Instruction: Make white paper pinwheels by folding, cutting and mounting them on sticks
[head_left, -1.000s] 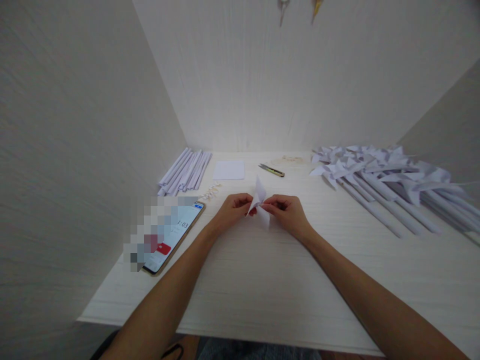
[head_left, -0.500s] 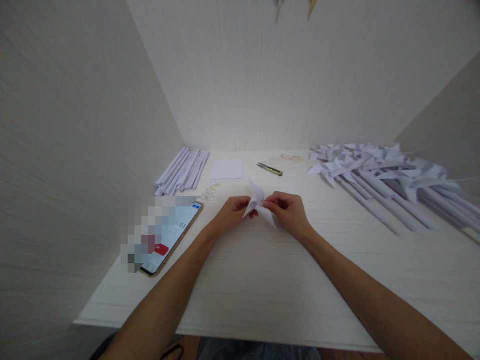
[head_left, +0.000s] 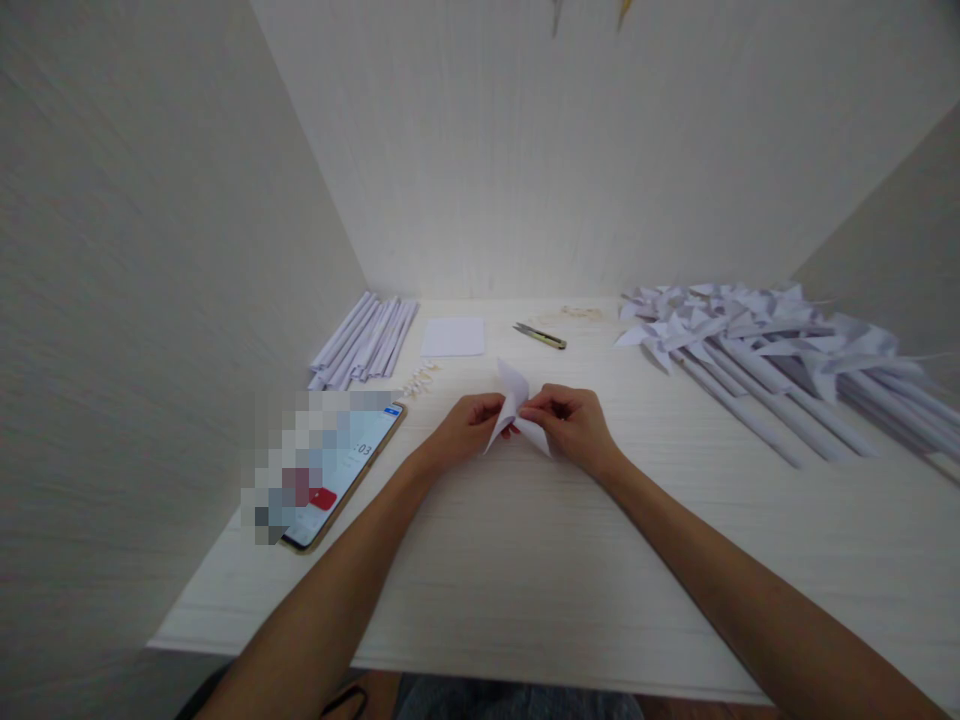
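Both my hands pinch one small piece of folded white paper (head_left: 514,392) just above the middle of the white table (head_left: 525,560). My left hand (head_left: 465,428) grips its left side with fingers curled under. On the other side, my right hand (head_left: 574,425) holds the right flap between thumb and fingers. One pointed flap of the paper sticks up between the hands.
A phone (head_left: 341,470) with a lit screen lies at the left. Rolled paper sticks (head_left: 367,340) sit at the back left, beside a white paper square (head_left: 454,337) and small snips (head_left: 540,336). Several finished paper pinwheels (head_left: 765,345) are piled at the right. Walls close in on three sides.
The hands stay in place; the fingers have worked the paper slightly, and its lower flap has folded in closer. The camera has shifted a little.
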